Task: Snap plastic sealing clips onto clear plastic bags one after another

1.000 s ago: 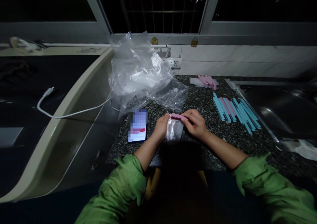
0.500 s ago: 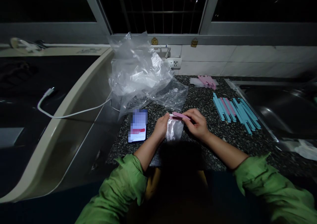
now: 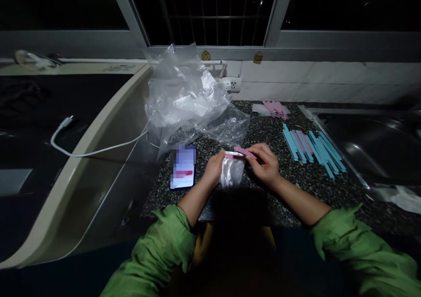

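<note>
My left hand [image 3: 214,169] pinches the left edge of a small clear plastic bag [image 3: 232,173] above the counter's front part. A pink band runs along the bag's top edge. My right hand [image 3: 265,164] is closed on a flat pink strip [image 3: 244,151], possibly a nail file, which lies slantwise at the bag's upper right corner. The right fingers hide the strip's right end. Whether the strip touches the bag, I cannot tell. To the right, several blue strips [image 3: 320,150] lie in a loose row with a few pink strips [image 3: 301,141] among them.
A lit phone [image 3: 183,167] lies left of my hands. Behind it is a heap of crumpled clear plastic [image 3: 187,97]. Pink strips on a clear bag [image 3: 275,108] lie near the wall. A sink [image 3: 371,148] borders the right; a white cable [image 3: 95,151] runs at left.
My right hand has shifted slightly right with the pink strip, drawing it off toward the bag's right corner. More of the bag's top edge now shows. My left hand stays in place.
</note>
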`<state>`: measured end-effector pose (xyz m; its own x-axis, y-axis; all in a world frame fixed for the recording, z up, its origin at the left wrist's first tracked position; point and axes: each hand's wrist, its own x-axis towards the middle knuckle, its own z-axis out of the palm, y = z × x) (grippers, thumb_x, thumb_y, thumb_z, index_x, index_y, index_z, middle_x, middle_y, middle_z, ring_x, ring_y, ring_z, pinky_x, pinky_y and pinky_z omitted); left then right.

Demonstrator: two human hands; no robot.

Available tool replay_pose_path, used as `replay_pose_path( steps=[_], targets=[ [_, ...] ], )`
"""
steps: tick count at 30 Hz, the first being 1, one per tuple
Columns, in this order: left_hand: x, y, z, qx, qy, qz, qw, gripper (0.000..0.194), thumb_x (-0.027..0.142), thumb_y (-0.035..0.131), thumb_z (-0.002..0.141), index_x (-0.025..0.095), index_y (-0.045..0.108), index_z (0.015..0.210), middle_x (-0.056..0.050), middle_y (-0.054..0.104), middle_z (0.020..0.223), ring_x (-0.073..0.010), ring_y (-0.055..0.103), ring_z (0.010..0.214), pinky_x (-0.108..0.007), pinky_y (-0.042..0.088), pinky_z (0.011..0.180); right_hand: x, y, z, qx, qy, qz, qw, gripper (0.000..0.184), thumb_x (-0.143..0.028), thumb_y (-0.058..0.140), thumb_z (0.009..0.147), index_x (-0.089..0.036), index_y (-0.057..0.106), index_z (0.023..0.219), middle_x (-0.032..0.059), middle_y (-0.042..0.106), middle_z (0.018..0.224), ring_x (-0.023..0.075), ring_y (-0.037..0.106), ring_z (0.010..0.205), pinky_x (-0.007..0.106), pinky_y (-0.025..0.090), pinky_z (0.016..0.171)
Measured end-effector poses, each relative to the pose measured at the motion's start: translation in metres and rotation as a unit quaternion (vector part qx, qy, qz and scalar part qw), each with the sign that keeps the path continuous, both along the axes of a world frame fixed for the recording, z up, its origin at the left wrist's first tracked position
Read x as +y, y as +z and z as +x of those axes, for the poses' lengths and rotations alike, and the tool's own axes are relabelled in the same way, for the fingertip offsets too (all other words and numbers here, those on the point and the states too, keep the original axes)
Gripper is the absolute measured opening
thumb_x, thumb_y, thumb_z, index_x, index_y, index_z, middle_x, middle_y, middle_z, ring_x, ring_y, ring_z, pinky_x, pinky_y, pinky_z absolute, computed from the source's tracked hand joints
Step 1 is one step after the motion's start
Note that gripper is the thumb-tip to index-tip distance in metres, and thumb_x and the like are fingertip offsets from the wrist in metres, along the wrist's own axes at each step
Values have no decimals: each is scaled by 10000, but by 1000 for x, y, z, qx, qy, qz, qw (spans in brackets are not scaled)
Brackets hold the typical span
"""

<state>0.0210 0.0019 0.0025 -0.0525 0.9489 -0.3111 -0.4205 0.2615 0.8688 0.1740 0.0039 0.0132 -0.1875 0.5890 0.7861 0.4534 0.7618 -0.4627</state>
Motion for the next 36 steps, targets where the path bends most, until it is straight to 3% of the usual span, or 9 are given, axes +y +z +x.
replay_pose_path(
  steps=[5,25,36],
  targets=[
    [0,1,0,-1,0,-1,1000,421,528,667,564,126,549,531,5,546,439,-94,448,394,-219,318,442,0,2,1,4,-1,4,1000,124,-183,557,783,-193,623,888,50,587,777,168,542,748,320,455,637],
    [1,1,-3,10,16,3,1000,391,504,646,598,135,543,526,13,529,429,-90,436,387,-213,308,426,-1,5,5,21,-13,21,999,114,-169,554,779,-195,599,881,49,592,797,170,551,757,336,465,662],
    [3,-4,-7,4,26,18,999,450,568,659,533,134,544,549,13,534,448,-95,447,414,-215,316,446,3,4,9,56,-10,41,998,147,-168,553,775,-205,584,914,46,607,828,176,558,776,343,461,681]
  ],
)
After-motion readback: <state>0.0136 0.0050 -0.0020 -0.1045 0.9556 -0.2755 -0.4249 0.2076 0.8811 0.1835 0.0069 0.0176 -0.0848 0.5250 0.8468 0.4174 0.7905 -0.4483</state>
